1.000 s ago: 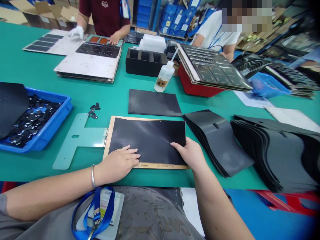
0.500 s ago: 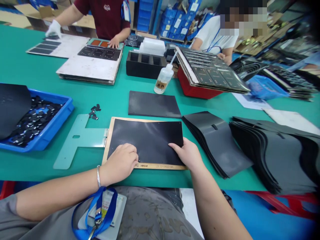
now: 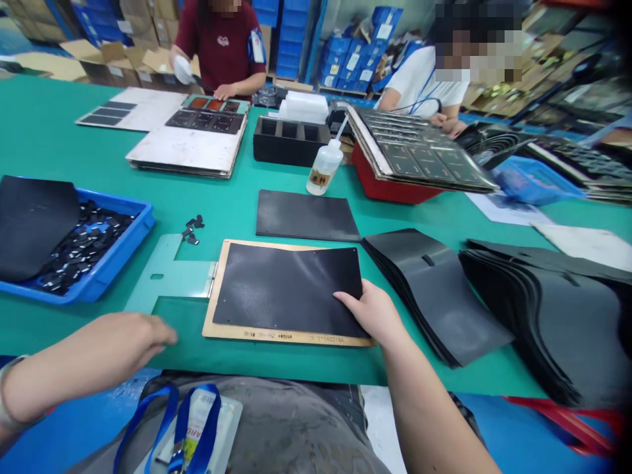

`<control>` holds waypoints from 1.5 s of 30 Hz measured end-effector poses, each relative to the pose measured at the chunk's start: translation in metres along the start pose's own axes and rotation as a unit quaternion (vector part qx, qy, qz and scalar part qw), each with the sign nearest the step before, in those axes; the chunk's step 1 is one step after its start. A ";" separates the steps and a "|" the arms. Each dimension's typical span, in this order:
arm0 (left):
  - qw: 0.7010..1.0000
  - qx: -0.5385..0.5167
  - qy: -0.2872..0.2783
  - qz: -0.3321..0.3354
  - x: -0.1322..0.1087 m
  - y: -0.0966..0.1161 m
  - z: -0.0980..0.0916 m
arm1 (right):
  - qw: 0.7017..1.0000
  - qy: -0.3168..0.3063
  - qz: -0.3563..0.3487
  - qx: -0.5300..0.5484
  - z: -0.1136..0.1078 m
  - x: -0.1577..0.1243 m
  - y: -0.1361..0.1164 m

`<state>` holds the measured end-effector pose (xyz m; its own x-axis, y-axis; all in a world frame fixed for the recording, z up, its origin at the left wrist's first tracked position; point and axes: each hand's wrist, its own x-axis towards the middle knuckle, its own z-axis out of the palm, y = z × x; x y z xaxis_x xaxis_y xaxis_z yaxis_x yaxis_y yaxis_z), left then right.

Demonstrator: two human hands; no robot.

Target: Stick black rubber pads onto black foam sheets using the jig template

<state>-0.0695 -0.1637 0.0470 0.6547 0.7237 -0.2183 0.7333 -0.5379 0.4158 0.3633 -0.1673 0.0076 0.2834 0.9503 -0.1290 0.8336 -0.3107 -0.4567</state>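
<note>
A thin black sheet (image 3: 289, 286) lies on a light wooden board (image 3: 237, 331) with printed marks along its near edge. My right hand (image 3: 378, 313) grips the right edge of the sheet, thumb on top and the other fingers out of sight. To the left, my left hand (image 3: 118, 342) is over the near table edge, apart from the board. Its fingers reach forward, slightly blurred, and nothing shows in them. A pale green T-shaped plate (image 3: 185, 278) is joined to the board's left side by a hinge. Small black pieces (image 3: 192, 229) lie loose behind that plate.
A blue tray (image 3: 111, 263) of small black pieces stands left, a black sheet over it. Behind the board lies a flat black stack (image 3: 306, 216) near a squeeze bottle (image 3: 324, 170). Curved black sheet stacks (image 3: 434, 283) sit right. Two people work across the table.
My left hand has left the near edge of the black sheet and moved left, beside the T-shaped plate. My right hand keeps its hold. Across the table, a gloved hand has lifted off the panels.
</note>
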 end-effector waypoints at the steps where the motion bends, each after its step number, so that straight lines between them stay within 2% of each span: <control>1: 1.000 0.023 -0.004 0.011 0.014 0.008 -0.002 | 1.000 0.000 -0.003 0.001 0.000 0.001 0.000; 3: 0.997 0.050 0.052 0.036 0.057 0.031 -0.003 | 1.000 -0.001 -0.007 0.001 -0.001 0.002 0.001; 5: 0.991 0.057 0.072 0.095 0.106 0.051 0.003 | 1.000 -0.005 -0.009 0.000 -0.001 0.003 0.001; 8: 0.985 0.073 0.104 0.115 0.167 0.064 0.018 | 1.000 -0.016 -0.008 0.008 -0.002 0.006 0.000; 10: 0.986 0.082 0.103 0.105 0.190 0.062 0.028 | 1.000 -0.024 -0.008 0.016 -0.004 0.008 -0.001; 12: 0.986 0.091 0.107 0.093 0.198 0.056 0.036 | 0.999 -0.032 -0.013 0.022 -0.006 0.011 -0.002; 16: 0.985 0.101 0.121 0.078 0.194 0.051 0.042 | 0.998 -0.043 -0.021 0.034 -0.008 0.014 -0.003; 22: 0.986 0.099 0.120 0.055 0.196 0.059 0.042 | 0.997 -0.060 -0.017 0.047 -0.010 0.015 0.000; 30: 0.986 0.111 0.111 0.055 0.198 0.062 0.040 | 0.994 -0.050 0.008 0.098 -0.010 0.014 0.001; 33: 0.988 0.106 0.074 0.087 0.172 0.060 0.041 | 0.996 -0.041 0.011 0.082 -0.009 0.013 0.000; 37: 0.986 0.087 0.028 0.138 0.104 0.049 0.052 | 0.999 -0.019 0.016 0.023 -0.005 0.012 -0.001; 40: 0.988 0.068 0.041 0.130 0.059 0.040 0.067 | 1.000 -0.012 0.022 -0.002 -0.004 0.012 -0.003; 42: 0.991 0.046 0.060 0.113 0.043 0.037 0.076 | 1.000 -0.012 0.022 -0.006 -0.004 0.013 -0.005; 45: 0.993 -0.002 0.078 0.089 0.036 0.037 0.082 | 0.999 -0.018 0.024 -0.020 -0.005 0.014 -0.005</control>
<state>-0.0034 -0.1934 -0.0178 0.7380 0.6748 -0.0021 0.6070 -0.6626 0.4386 0.3656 -0.1527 0.0121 0.3062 0.9344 -0.1818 0.8378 -0.3552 -0.4147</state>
